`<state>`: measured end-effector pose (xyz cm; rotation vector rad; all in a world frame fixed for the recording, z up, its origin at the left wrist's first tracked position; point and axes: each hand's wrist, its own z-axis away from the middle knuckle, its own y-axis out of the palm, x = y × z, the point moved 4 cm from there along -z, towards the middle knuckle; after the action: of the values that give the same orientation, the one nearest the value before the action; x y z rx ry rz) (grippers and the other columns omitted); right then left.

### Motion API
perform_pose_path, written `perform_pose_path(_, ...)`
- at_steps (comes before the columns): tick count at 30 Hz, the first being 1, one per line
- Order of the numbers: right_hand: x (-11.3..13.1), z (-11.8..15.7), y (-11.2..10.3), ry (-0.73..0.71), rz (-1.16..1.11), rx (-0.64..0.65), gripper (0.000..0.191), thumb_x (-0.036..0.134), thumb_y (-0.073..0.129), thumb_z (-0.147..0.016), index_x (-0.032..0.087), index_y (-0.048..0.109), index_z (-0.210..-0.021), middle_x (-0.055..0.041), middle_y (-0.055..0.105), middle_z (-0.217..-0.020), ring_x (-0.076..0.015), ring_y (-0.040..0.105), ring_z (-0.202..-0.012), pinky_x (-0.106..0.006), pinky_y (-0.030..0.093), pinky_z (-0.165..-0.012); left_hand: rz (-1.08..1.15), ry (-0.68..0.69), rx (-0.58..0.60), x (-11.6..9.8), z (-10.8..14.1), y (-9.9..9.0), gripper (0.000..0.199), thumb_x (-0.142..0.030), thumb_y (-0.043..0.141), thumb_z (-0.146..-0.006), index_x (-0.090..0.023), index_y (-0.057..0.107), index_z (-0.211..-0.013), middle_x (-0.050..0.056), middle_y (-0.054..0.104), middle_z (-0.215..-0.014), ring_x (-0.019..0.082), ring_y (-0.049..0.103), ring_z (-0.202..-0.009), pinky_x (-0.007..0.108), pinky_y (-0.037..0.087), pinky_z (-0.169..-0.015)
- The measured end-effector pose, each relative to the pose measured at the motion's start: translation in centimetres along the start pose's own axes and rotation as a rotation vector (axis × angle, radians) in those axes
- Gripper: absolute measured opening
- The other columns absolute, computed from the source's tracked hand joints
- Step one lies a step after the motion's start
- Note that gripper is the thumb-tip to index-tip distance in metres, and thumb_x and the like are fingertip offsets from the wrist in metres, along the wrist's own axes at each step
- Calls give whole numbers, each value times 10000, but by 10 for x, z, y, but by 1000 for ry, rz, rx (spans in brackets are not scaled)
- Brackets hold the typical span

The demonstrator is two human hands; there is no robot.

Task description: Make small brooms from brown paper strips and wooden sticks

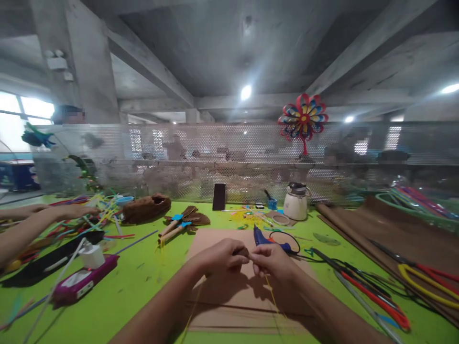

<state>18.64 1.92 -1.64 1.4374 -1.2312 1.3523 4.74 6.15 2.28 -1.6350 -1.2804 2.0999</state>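
Over a tan board (215,320) my left hand (224,258) has its fingers curled round a small dark brown piece (243,252). The fingertips of my right hand (270,260) are pinched at the right end of that piece, close against the left hand's fingers. A thin yellow strand (271,291) hangs below my right hand. Just behind the right hand lies a blue glue gun (263,239) with its nozzle pointing up and away. Brown leaf-like pieces with blue bands (184,222) rest left of the board.
At left are a purple power strip (86,282) and another person's arms (46,215) over colourful strips. A phone (219,197) and a cream jug (296,203) stand at the back. Scissors with red handles (376,296) and brown sheets (362,234) lie at right.
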Motion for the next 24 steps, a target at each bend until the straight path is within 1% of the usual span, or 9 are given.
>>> perform_pose_path(3, -3, 5, 0, 95, -15, 19, 405, 500, 710, -629, 117, 617, -722, 31, 551, -468, -52, 431, -378, -194, 311, -416, 20, -11, -60, 13, -2, -1, 152, -283, 522, -765, -148, 591, -773, -18, 559, -575, 100, 498, -524, 183, 359, -499)
perform_pose_path(6, 1, 12, -5, 186, -1, 51, 384, 467, 699, -648, 109, 643, -777, 55, 517, -433, -27, 329, -323, -178, 248, -373, 0, -34, -150, 25, -1, -10, 157, -263, 521, -738, -143, 614, -779, -16, 567, -568, 104, 498, -525, 188, 356, -506)
perform_pose_path(8, 9, 15, -15, 197, 16, 41, 376, 460, 685, -667, 108, 648, -794, 69, 480, -415, -23, 288, -328, -175, 188, -368, 9, -39, -186, 32, 0, -17, 178, -277, 530, -725, -138, 628, -776, -14, 571, -560, 106, 493, -513, 193, 354, -504)
perform_pose_path(12, 32, 17, -43, 153, 43, -24, 335, 443, 707, -659, 125, 604, -688, 110, 341, -393, -20, 206, -366, -192, 128, -395, 48, -48, -216, 42, 2, -25, 220, -280, 540, -692, -125, 659, -793, -8, 578, -558, 115, 505, -512, 199, 363, -501)
perform_pose_path(14, 46, 19, -58, 129, 139, -54, 337, 454, 691, -680, 132, 595, -667, 112, 309, -399, -23, 173, -374, -208, 99, -400, 51, -44, -216, 42, 3, -26, 233, -266, 539, -679, -122, 670, -805, -1, 589, -572, 123, 528, -535, 201, 379, -515)
perform_pose_path(16, 59, 23, -73, 106, 293, -91, 347, 466, 675, -697, 126, 612, -668, 104, 301, -409, -29, 182, -384, -219, 90, -408, 52, -34, -213, 39, 4, -25, 246, -258, 532, -677, -121, 678, -821, 0, 594, -577, 125, 538, -539, 203, 389, -521)
perform_pose_path(20, 79, 36, -112, 98, 548, -136, 360, 479, 637, -728, 120, 670, -741, 74, 363, -446, -39, 242, -396, -222, 132, -417, 69, -4, -227, 34, 8, -25, 256, -271, 524, -700, -122, 677, -840, -5, 584, -562, 114, 521, -482, 200, 380, -479)
perform_pose_path(22, 85, 41, -136, 77, 640, -186, 365, 477, 590, -756, 131, 693, -812, 56, 409, -450, -54, 284, -398, -220, 180, -422, 88, 9, -243, 33, 9, -26, 250, -285, 530, -712, -121, 671, -837, -8, 581, -557, 107, 513, -454, 197, 374, -461)
perform_pose_path(24, 92, 43, -156, 15, 785, -296, 345, 451, 566, -747, 138, 704, -793, 8, 516, -492, -92, 397, -439, -231, 287, -456, 108, 5, -261, 32, 10, -27, 237, -287, 536, -715, -121, 665, -826, -15, 573, -539, 99, 502, -427, 194, 369, -445)
